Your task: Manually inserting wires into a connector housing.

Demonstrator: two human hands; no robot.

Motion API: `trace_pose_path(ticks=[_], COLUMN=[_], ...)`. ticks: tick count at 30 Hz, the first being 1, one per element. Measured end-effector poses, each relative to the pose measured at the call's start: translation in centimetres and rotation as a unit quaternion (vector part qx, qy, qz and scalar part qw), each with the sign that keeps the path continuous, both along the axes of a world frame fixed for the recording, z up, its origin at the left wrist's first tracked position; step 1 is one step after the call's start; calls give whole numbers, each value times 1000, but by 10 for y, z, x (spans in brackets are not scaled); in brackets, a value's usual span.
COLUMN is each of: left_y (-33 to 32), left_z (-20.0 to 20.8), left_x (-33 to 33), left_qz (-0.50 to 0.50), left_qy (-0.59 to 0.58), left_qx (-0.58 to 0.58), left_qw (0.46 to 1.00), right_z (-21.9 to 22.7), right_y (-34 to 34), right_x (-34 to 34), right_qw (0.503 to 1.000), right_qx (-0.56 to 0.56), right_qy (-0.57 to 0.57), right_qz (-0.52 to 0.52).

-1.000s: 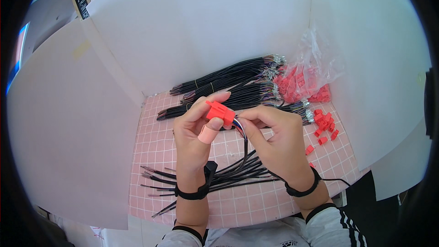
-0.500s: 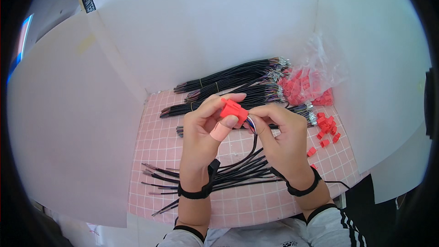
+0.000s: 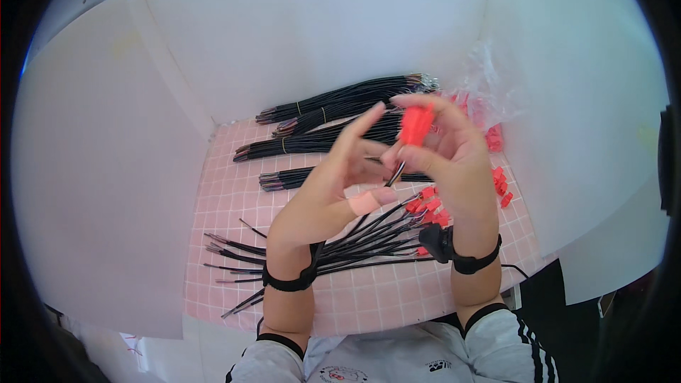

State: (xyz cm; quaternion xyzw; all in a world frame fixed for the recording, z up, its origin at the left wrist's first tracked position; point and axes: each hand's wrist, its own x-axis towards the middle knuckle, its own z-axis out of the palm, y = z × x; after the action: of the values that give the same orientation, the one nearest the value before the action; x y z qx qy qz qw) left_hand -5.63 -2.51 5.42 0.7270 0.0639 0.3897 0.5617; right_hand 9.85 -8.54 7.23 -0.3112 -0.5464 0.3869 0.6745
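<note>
- The nearest thing is the white shirt [image 3: 383, 354] of the person, with black stripes on the sleeve at the right side; both forearms come up from there over the pink tabletop [image 3: 397, 308], which has white grid lines.
- Each wrist wears a black band; the left wristband [image 3: 287, 284] and the right wristband [image 3: 477, 264] are above the table, and a dark block sits on the right one.
- Below the hands lie loose black cables [image 3: 365, 247], spread like a fan; their stripped ends point left, and red connectors [image 3: 429, 207] are on their right ends.
- The left hand [image 3: 326, 188] is wide, the forefinger pointing up and the thumb well apart from it; the thumb wears a peach-coloured band [image 3: 364, 203]; whether this hand touches the wires, I cannot tell.
- The right hand [image 3: 457, 159] holds one red housing [image 3: 417, 125] between thumb and fingers, raised above the table and somewhat blurred; thin wires [image 3: 399, 170] hang from it toward the left thumb.
- Farther, black cable bundles [image 3: 326, 103] lie in rows; to the right are loose red pieces [image 3: 501, 184], and behind these a clear plastic bag [image 3: 489, 78].
- Farthest stand white panels [image 3: 319, 21].
</note>
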Motion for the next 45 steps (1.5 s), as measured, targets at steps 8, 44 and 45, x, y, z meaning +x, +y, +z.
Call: trace_pose_path(ticks=[8, 44, 45], left_y=[1, 47, 47], left_z=[-22, -70, -70], left_x=[1, 27, 28], left_qz=[179, 131, 129], left_qy=[283, 425, 424], left_qx=[173, 245, 247], left_qw=[926, 862, 862], right_z=[-9, -103, -103], right_y=[27, 46, 46], right_x=[21, 173, 176], right_qw=[881, 782, 781], right_qx=[-63, -147, -147], right_qy=[-394, -587, -587], right_qz=[-256, -151, -153])
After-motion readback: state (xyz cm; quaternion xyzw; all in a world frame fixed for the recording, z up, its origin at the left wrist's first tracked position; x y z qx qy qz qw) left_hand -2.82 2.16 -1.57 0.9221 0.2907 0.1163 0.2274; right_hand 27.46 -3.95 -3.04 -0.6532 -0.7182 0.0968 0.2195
